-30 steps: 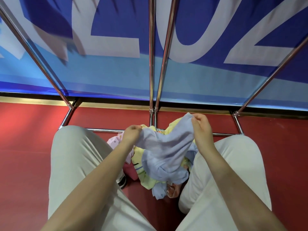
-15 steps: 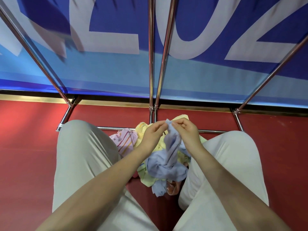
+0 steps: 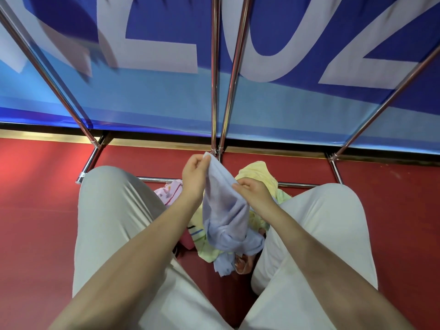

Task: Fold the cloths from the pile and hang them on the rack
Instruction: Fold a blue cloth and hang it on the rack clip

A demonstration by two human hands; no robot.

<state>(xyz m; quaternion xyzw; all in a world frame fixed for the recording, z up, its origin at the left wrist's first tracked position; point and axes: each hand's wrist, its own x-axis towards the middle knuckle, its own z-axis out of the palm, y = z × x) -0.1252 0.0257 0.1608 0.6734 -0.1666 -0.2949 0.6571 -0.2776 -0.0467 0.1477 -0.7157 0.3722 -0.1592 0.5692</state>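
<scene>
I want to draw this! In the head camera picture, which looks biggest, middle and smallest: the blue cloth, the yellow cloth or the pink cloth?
1. Blue cloth, which both hands hold up nearer the camera, so part of its size may be nearness.
2. Yellow cloth, partly hidden.
3. Pink cloth, only a small bit showing.

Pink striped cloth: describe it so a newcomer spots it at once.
Find the cloth pile on the red floor between the person's knees. The pink striped cloth lies at its far-left edge, beside the left hand. Its neighbours are yellow or pale blue.
</scene>
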